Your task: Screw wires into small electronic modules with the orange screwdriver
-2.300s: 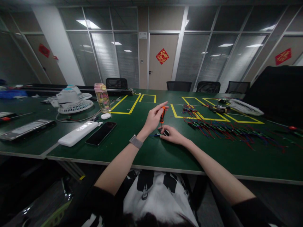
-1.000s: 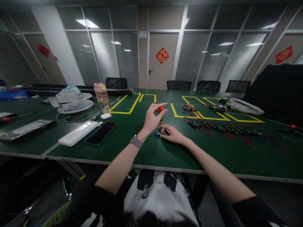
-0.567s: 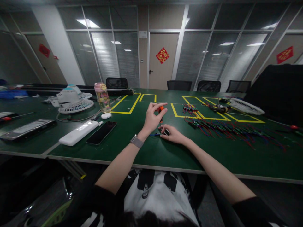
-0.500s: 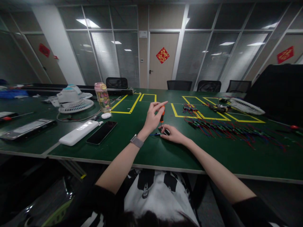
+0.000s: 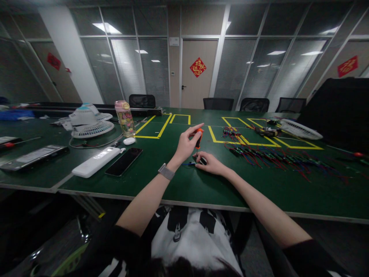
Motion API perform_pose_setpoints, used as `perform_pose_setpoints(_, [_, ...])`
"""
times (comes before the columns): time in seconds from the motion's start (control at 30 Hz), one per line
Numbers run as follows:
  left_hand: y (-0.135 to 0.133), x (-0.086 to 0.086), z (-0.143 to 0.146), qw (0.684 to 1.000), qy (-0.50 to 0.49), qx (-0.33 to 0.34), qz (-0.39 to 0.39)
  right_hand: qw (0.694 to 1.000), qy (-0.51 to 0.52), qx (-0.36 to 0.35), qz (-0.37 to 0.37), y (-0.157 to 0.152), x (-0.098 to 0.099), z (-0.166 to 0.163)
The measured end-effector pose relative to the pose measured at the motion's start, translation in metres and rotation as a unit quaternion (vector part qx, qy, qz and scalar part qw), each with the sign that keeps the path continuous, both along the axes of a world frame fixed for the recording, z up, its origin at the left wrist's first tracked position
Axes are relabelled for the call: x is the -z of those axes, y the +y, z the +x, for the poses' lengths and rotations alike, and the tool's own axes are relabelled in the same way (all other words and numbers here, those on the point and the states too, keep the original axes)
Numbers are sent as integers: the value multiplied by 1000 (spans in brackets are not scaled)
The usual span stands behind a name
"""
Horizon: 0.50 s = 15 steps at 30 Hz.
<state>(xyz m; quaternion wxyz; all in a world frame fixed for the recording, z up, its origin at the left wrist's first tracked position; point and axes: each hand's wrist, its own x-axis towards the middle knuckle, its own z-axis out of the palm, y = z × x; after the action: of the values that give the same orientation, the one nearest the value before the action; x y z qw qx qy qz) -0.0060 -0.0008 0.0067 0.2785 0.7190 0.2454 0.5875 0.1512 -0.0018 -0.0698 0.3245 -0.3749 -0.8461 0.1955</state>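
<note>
Held nearly upright in my left hand (image 5: 186, 143) is a screwdriver (image 5: 198, 143) with an orange and black handle; its index finger stretches out past the handle's top. The shaft points down at a small circuit board (image 5: 192, 164) on the green table. My right hand (image 5: 210, 163) lies low at the board, fingers curled and pinching it by the screwdriver's tip. A blue wire shows on the board's left side. Much of the board is hidden under my right fingers.
Several wired circuit boards (image 5: 268, 156) lie in a row on the right of the table (image 5: 173, 188). To the left are a black phone (image 5: 124, 161), a white power bank (image 5: 96, 161), a pink-lidded bottle (image 5: 125, 119) and white fans (image 5: 92, 129). Yellow tape marks the tabletop.
The screwdriver's handle has tilted slightly to the right and shows more beside my left fingers. My right hand and the board look unmoved.
</note>
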Motion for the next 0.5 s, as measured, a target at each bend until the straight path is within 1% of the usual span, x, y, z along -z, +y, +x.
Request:
perform_pose_setpoints(0.13, [2, 2, 0, 998, 1, -51, 26, 1000, 0, 2, 1, 1, 2, 1])
perform_pose_setpoints(0.2, [2, 1, 0, 999, 0, -40, 22, 1000, 2, 1, 2, 2, 2, 1])
perform_pose_setpoints(0.27, [1, 0, 0, 1000, -1, -7, 5, 1000, 4, 0, 3, 2, 3, 1])
perform_pose_setpoints(0.33, [1, 0, 0, 1000, -5, 10, -7, 1000, 4, 1, 2, 2, 3, 1])
perform_pose_setpoints(0.5, [1, 0, -1, 1000, -13, -26, -1, 1000, 4, -2, 5, 3, 4, 2])
